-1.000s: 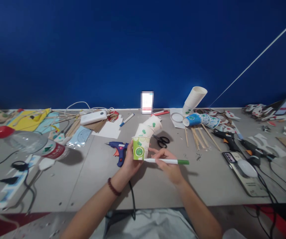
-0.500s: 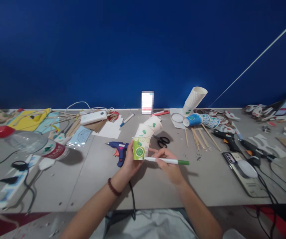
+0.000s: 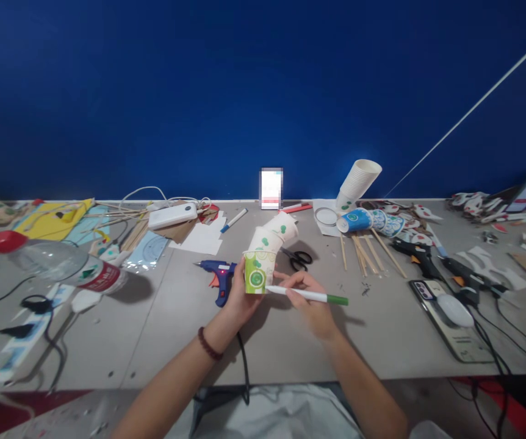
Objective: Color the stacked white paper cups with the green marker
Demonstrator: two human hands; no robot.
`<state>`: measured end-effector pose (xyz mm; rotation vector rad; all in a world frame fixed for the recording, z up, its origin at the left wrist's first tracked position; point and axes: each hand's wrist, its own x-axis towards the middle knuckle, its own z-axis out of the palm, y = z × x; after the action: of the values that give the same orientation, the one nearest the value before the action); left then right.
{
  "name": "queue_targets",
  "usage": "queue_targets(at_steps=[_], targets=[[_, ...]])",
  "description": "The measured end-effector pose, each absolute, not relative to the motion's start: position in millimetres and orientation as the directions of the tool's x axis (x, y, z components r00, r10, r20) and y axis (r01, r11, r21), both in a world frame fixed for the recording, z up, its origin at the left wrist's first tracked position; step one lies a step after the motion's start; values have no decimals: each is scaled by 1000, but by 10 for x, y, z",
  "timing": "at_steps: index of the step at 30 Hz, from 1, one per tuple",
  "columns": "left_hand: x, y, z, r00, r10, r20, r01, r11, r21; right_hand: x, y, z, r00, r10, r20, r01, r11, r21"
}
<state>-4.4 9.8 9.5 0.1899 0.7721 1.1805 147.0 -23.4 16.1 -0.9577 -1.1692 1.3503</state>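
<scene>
My left hand [image 3: 241,300] is wrapped round a joined row of paper cups, the nearest one green and white [image 3: 255,274], with white cups printed with green leaves [image 3: 265,241] behind it. Between the fingers of my right hand [image 3: 311,302] is a white marker [image 3: 306,294] with a green end pointing right. Its tip meets the lower right side of the green and white cup. Just left of the cups lies a blue glue gun [image 3: 219,274], partly hidden by my left hand.
Black scissors [image 3: 300,260] lie behind my right hand. A lying bottle [image 3: 75,265] and a power strip [image 3: 34,335] are on the left. Stacked cups [image 3: 359,183], sticks [image 3: 366,253], black glue guns [image 3: 421,256] and a phone [image 3: 450,329] are on the right.
The marker's tip has moved up slightly along the cup's side, with my right hand nearly in the same place. My left hand still holds the cups.
</scene>
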Motion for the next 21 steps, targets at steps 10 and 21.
queue_targets(at_steps=[10,21], targets=[[-58,97,66,159,886,-435,-772,386,505,1477,-235,166,-176,982,63,-201,27,-979],[-50,104,59,150,894,-423,-767,375,521,1483,-227,134,-155,986,65,-188,35,-982]])
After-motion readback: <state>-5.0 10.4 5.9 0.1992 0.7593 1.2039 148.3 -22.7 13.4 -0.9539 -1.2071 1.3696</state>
